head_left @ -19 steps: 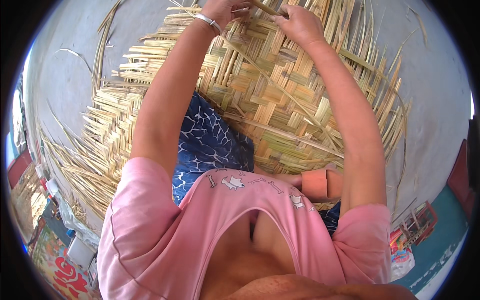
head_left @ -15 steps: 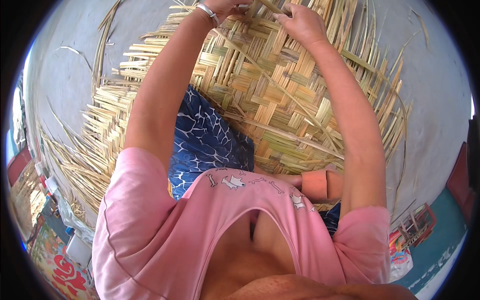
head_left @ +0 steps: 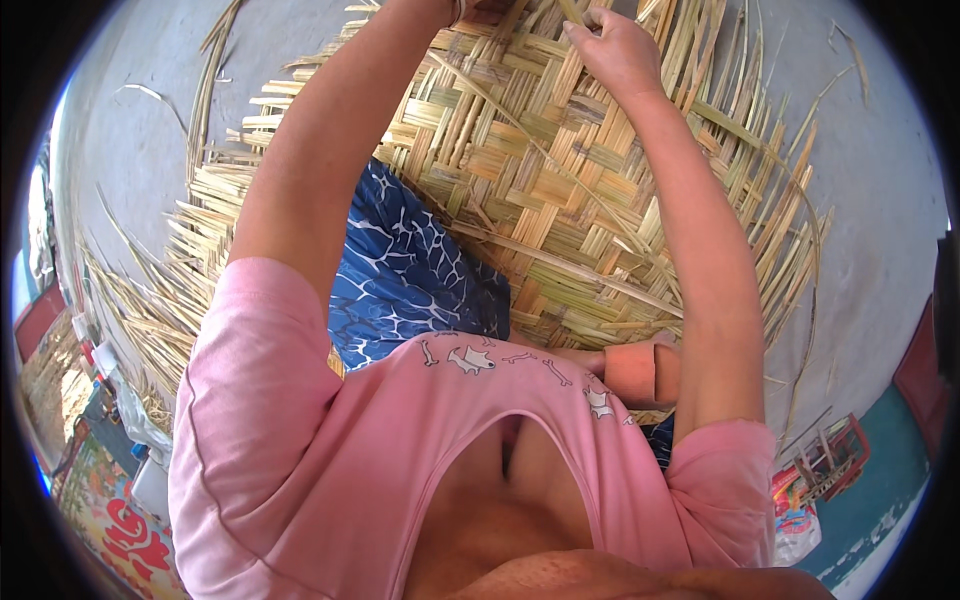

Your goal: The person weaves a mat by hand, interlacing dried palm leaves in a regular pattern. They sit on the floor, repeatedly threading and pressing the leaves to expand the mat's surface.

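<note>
A large mat (head_left: 530, 185) of pale yellow-green plant strips, woven in a checked pattern, lies before me with loose strip ends fanning out at its edges. Over its far part, my right hand (head_left: 622, 58) is closed in a pinch on a flat plant strip (head_left: 571, 12), which runs out past the top of the picture. My left hand (head_left: 484, 12) is at the upper edge, over the mat; its fingers are mostly cut off and in shadow. A thin loose strip (head_left: 545, 150) lies slantwise across the weave.
My leg in blue patterned cloth (head_left: 410, 270) rests on the near left of the mat. Grey floor (head_left: 860, 200) surrounds it. A red rack (head_left: 840, 455) and a plastic bag (head_left: 797, 520) stand at the lower right. A white container (head_left: 152, 490) is at the lower left.
My left hand has moved farther away, mostly out past the upper edge. The right hand has shifted slightly right and still pinches the strip.
</note>
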A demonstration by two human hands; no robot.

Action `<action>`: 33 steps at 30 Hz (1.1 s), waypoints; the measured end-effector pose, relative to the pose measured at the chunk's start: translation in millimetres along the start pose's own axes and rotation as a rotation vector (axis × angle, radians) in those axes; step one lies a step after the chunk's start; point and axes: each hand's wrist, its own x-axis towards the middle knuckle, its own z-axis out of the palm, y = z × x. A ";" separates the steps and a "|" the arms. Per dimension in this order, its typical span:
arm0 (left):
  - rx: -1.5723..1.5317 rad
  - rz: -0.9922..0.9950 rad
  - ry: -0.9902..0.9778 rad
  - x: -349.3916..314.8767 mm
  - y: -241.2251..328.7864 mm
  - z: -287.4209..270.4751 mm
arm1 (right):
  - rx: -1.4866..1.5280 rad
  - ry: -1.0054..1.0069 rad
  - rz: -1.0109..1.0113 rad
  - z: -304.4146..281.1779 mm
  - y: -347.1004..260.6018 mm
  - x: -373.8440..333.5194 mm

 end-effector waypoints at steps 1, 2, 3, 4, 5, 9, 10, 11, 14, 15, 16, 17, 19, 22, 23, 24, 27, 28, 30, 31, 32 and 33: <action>0.083 0.051 -0.002 4.9 -1.3 -5.7 | 0.002 -0.003 0.003 0.6 -1.3 0.0; 0.167 0.102 -0.004 11.4 -2.9 -11.5 | 0.003 -0.006 0.007 1.3 -2.5 -0.4; 0.250 0.152 -0.006 16.8 -6.1 -17.6 | 0.004 -0.009 0.011 2.2 -3.8 -0.8; 0.302 0.202 0.015 17.1 -7.0 -14.1 | 0.006 -0.010 0.030 1.4 -1.4 -0.8; 0.354 0.252 0.038 16.7 -8.8 -10.7 | 0.008 -0.011 0.048 0.8 0.7 -0.8; 0.132 0.309 -0.049 28.5 -32.0 -46.9 | 0.034 -0.030 0.033 4.0 -9.7 -2.7; 0.058 0.288 -0.044 23.3 -29.5 -32.6 | 0.034 -0.019 0.053 2.8 -3.8 -2.4; -0.010 0.263 -0.044 3.7 -19.7 -8.4 | 0.035 -0.003 0.079 -0.1 3.8 -1.8; 0.035 0.235 -0.006 -18.7 -9.2 -3.9 | 0.058 0.012 0.061 2.2 3.1 -1.5; 0.156 0.245 -0.003 -15.1 -8.0 -8.7 | 0.064 0.018 0.051 3.5 2.4 -1.5; 0.277 0.256 -0.002 -13.8 -6.3 -11.4 | 0.058 0.008 0.063 4.1 1.0 -1.0; 0.401 0.279 0.070 -11.8 -6.6 -11.6 | 0.051 -0.001 0.075 4.2 -0.5 -1.1; 0.649 0.321 0.207 -7.3 -5.0 -0.2 | 0.035 0.006 0.081 6.9 1.6 -0.1; 1.157 0.547 0.536 -14.4 -8.1 31.0 | 0.016 0.048 0.062 12.7 11.8 2.0; 1.235 0.479 0.465 -38.9 5.4 52.1 | 0.018 0.061 0.069 11.9 18.5 1.9; 1.321 0.527 0.476 -44.1 6.1 47.5 | 0.037 0.058 0.039 12.0 12.8 1.3; 1.480 0.590 0.411 -39.3 6.8 44.2 | 0.024 0.053 0.026 12.4 10.2 0.8; 1.474 0.545 0.366 -43.4 16.9 50.3 | 0.035 0.052 0.033 11.8 11.1 1.1; 1.495 0.456 0.334 -38.7 21.7 62.0 | 0.058 0.051 0.048 10.3 14.2 1.1; 1.519 0.413 0.355 -32.3 21.6 66.6 | 0.058 0.068 0.037 10.4 13.9 0.9; 1.544 0.370 0.374 -25.5 22.7 71.0 | 0.058 0.085 0.026 10.8 13.8 0.7; 1.522 0.325 0.385 -18.7 25.4 74.3 | 0.057 0.103 0.017 11.0 13.6 0.6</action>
